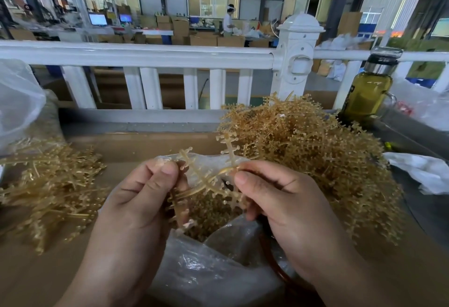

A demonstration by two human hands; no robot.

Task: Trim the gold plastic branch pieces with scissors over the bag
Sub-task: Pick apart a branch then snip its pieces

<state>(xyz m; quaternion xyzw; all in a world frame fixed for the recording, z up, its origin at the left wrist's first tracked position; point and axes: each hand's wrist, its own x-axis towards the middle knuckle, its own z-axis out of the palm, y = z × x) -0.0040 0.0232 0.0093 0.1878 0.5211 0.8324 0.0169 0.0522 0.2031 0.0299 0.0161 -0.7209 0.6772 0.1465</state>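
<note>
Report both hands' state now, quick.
Left hand: closed, pinching the gold branch piece.
Right hand: closed, pinching the same piece; a brown loop, probably the scissors' handle, shows under its palm.

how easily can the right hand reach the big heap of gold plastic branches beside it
Probably yes: the big heap of gold plastic branches lies beside the right hand with nothing between them, though that hand pinches a single gold plastic branch piece and must release it first.
</note>
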